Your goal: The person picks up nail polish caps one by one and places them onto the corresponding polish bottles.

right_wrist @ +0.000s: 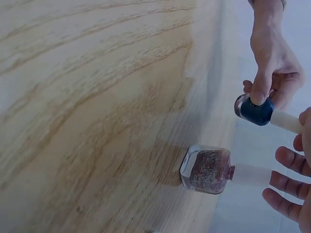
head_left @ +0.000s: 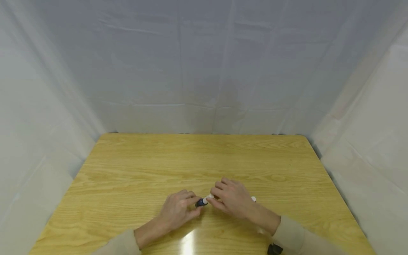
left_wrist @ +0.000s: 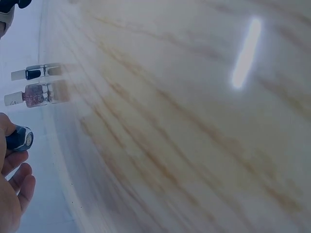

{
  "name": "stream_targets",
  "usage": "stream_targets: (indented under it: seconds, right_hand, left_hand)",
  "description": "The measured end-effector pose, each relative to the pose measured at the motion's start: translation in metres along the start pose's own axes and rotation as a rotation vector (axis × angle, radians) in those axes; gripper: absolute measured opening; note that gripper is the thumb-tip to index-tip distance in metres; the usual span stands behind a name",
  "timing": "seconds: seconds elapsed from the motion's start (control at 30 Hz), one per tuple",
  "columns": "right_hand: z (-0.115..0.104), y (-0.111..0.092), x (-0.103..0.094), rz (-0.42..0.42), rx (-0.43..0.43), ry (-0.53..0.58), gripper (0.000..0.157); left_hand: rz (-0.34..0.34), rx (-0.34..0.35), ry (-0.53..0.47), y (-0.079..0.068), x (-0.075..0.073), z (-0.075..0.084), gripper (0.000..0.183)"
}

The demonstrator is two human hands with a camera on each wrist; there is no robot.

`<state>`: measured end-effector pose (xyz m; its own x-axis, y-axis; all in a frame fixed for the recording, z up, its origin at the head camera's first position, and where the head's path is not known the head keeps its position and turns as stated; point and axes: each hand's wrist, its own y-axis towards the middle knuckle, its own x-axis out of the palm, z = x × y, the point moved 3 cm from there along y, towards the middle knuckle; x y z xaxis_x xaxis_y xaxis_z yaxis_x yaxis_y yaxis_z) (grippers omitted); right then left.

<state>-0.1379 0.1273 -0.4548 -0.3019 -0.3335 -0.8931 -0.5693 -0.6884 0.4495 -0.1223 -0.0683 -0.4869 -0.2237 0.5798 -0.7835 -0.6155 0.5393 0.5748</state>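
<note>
My left hand point(head_left: 179, 209) pinches a dark blue nail polish bottle point(right_wrist: 257, 111) between thumb and fingers. Its white cap point(right_wrist: 285, 121) points toward my right hand point(head_left: 235, 199), whose thumb and fingertips grip the cap's end. Bottle and cap are in line, tilted, and held above the table. In the right wrist view, a pink glitter nail polish bottle point(right_wrist: 209, 170) with a white cap stands near my right fingers point(right_wrist: 286, 206). The left wrist view shows that bottle beside another one with dark polish point(left_wrist: 33, 74), both upright.
The wood-grain table point(head_left: 143, 159) has pale sheeting point(head_left: 204, 71) hung behind it and at both sides. A white cap point(head_left: 253, 199) shows just behind my right wrist. Some black object point(head_left: 275, 249) is by my right sleeve at the near edge.
</note>
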Motion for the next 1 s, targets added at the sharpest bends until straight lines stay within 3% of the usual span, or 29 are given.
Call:
stream_targets:
  seconds: [0.23,0.57,0.83,1.0]
  right_hand:
    - [0.0,0.0,0.0,0.033,0.024,0.015,0.032]
    - [0.002,-0.001,-0.007,0.06,-0.026,0.024,0.024]
    - [0.006,0.001,-0.013,0.031,-0.127,0.035,0.022]
    - [0.007,0.003,-0.015,-0.016,-0.222,-0.021,0.019]
  left_hand:
    - [-0.014,-0.012,-0.003,0.0,0.001,0.001,0.019]
    - [0.004,0.031,0.01,0.003,-0.001,0.0,0.02]
    - [-0.003,0.041,0.001,0.003,-0.002,-0.002,0.021]
    - [-0.025,0.049,-0.01,0.002,-0.002,-0.003,0.02]
